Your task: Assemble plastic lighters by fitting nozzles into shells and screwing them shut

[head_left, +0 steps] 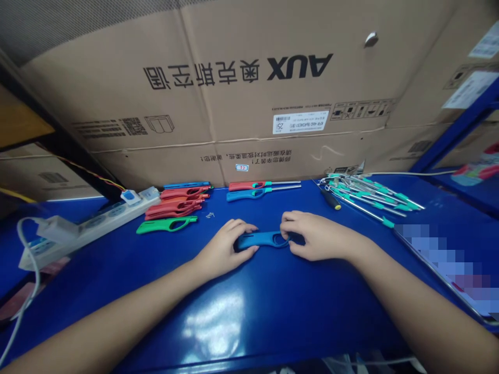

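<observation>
A blue lighter handle (257, 239) lies lengthwise between my two hands, just above or on the blue tabletop. My left hand (225, 244) grips its left end between thumb and fingers. At the other end, by the trigger loop, the fingers of my right hand (312, 235) are pinched on it; the tip there is hidden. Beyond my hands lie a red lighter (245, 186) and a blue lighter (245, 195), both with metal tubes. To the left are several red handles (175, 208) and a green handle (166, 225).
Several metal lighter tubes with teal parts (370, 193) are heaped at the back right, beside a screwdriver (331, 198). Small metal bits (210, 215) lie near the handles. A white power strip (113, 218) runs along the left. A cardboard sheet (234, 114) stands behind.
</observation>
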Available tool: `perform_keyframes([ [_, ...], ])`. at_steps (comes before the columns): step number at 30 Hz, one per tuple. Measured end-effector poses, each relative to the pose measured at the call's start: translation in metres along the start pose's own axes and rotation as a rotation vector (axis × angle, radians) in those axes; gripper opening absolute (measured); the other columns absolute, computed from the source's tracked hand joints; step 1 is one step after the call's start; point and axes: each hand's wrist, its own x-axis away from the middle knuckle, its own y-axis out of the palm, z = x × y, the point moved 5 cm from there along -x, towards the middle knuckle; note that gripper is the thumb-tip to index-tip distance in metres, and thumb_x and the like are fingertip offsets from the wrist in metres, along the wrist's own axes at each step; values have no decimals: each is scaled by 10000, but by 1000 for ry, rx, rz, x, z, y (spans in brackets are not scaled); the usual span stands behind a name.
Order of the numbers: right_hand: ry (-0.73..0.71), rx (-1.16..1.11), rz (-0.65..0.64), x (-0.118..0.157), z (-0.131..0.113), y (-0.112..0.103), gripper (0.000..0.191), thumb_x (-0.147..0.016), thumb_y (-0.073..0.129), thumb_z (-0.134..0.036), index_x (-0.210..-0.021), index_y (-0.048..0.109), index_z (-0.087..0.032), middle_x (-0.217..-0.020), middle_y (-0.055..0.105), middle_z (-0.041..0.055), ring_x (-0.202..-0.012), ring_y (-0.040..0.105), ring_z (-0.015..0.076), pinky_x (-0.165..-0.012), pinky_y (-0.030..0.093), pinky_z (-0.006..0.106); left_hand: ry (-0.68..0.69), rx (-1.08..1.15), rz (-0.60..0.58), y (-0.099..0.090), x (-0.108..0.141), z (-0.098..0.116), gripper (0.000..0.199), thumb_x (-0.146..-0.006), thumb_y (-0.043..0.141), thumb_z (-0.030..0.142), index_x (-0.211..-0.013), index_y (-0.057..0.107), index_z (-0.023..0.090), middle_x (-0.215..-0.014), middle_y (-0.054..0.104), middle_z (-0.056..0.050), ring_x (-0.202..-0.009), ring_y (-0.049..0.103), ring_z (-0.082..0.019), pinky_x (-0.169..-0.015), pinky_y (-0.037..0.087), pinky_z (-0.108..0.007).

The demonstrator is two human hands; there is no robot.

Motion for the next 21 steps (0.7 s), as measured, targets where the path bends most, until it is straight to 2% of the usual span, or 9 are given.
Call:
perform_keyframes([
  [2, 9, 35, 10, -1, -1, 0, 49, -854, 664, -241, -885, 639, -213, -994, 615, 53, -894, 574, 217, -778, 433, 336, -10, 31, 10, 1, 0, -3, 304, -887, 715, 298, -1172, 641, 224, -1116, 693, -60, -1054, 617, -235, -958, 490, -403],
  [5, 2, 79, 30, -3, -3, 1, 153, -885, 694, -339, -855, 630, -202, -981, 624, 59, -870, 571, 215, -766, 429, 344, -22, 52, 10, 2, 0, -5, 292, -879, 730, 321, -1147, 659, 228, -1110, 699, -61, -1053, 623, -242, -961, 497, -415],
  [12, -26, 63, 79, -5, -5, 0, 187, -936, 655, -377, -884, 625, -200, -902, 668, 44, -838, 595, 203, -733, 424, 319, -33, 68, 31, 0, -1, -5, 341, -875, 736, 341, -1185, 639, 239, -1133, 704, -66, -1067, 631, -254, -967, 502, -428],
  [15, 54, 101, 204, -4, 3, -7, 239, -1014, 517, -363, -895, 645, -200, -897, 698, 55, -811, 621, 197, -706, 407, 305, -67, 63, 57, -1, 0, -6, 407, -852, 751, 344, -1223, 619, 239, -1148, 696, -72, -1039, 636, -254, -948, 514, -427],
  [17, 119, 146, 303, -3, 10, -12, 284, -1033, 466, -354, -903, 664, -197, -907, 715, 63, -818, 641, 202, -700, 397, 302, -95, 54, 73, -1, 1, -8, 471, -830, 770, 352, -1255, 603, 239, -1088, 694, -61, -955, 636, -236, -876, 535, -400],
  [21, 179, 181, 357, 2, 19, -21, 288, -1007, 500, -361, -858, 685, -199, -872, 729, 57, -785, 642, 202, -670, 373, 295, -110, 39, 92, -1, 2, -11, 504, -804, 785, 336, -1261, 597, 238, -975, 674, -30, -817, 595, -196, -748, 524, -339],
])
